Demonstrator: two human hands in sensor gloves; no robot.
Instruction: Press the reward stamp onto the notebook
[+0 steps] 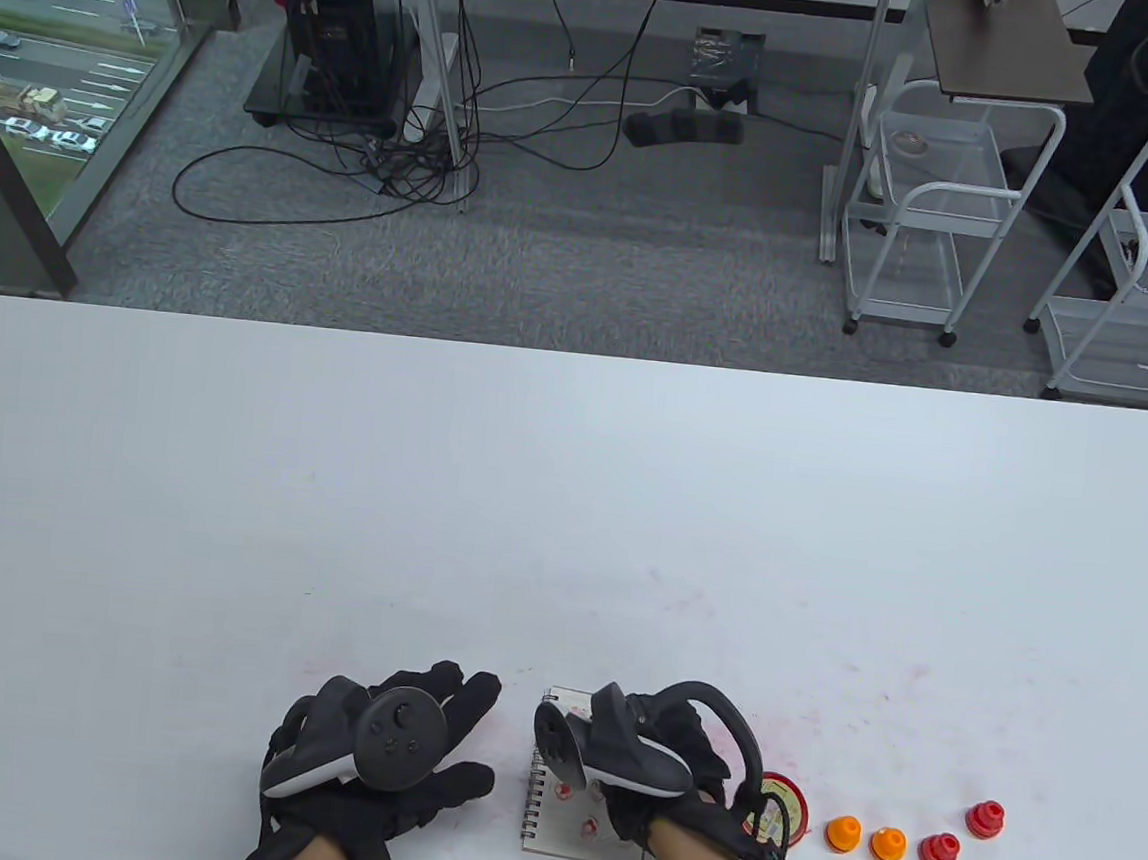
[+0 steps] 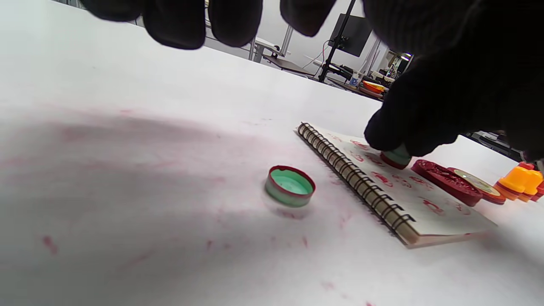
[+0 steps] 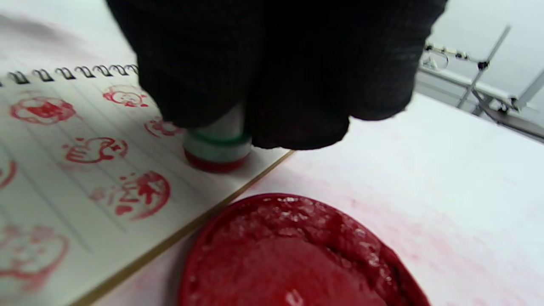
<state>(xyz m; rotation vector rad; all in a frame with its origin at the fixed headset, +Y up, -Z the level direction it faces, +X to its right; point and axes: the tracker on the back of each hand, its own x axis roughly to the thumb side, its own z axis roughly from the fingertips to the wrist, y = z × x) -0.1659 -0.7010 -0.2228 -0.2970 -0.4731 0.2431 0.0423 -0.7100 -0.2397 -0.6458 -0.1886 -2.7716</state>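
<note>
Right hand (image 1: 676, 760): fingers curled around the stamp (image 3: 217, 146), grip clamped on its white and green barrel. The stamp stands upright with its red base pressed on the notebook (image 2: 408, 191) page, close to the page edge that faces the ink pad (image 3: 293, 255). In the table view the stamp itself is hidden under the hand and its tracker.

Notebook: spiral-bound, lying flat on the white counter (image 1: 567, 510); coil on the side away from the ink pad. The lined page carries several red round prints (image 3: 140, 193), some crisp, some smeared.

Ink pad: open, round, red, glossy uneven surface. It sits just beside the notebook, on the side opposite the coil. Whether it touches the page edge cannot be told.

Left hand (image 1: 385, 750): palm down beside the notebook on the coil side, fingers spread and straight, grip apart, holding nothing. Left wrist view shows the fingertips (image 2: 178, 25) above the counter.

Cap (image 2: 290, 186): small, round, green inside with a red rim, open side up, on the counter near the notebook coil, apart from it.

Spare stamps, in a row beyond the ink pad as counted from the notebook: two orange stamps (image 1: 843, 833), then two red stamps (image 1: 939, 851), all standing on the counter, apart from each other.

Counter surface near the notebook shows faint pink and red ink smudges.
</note>
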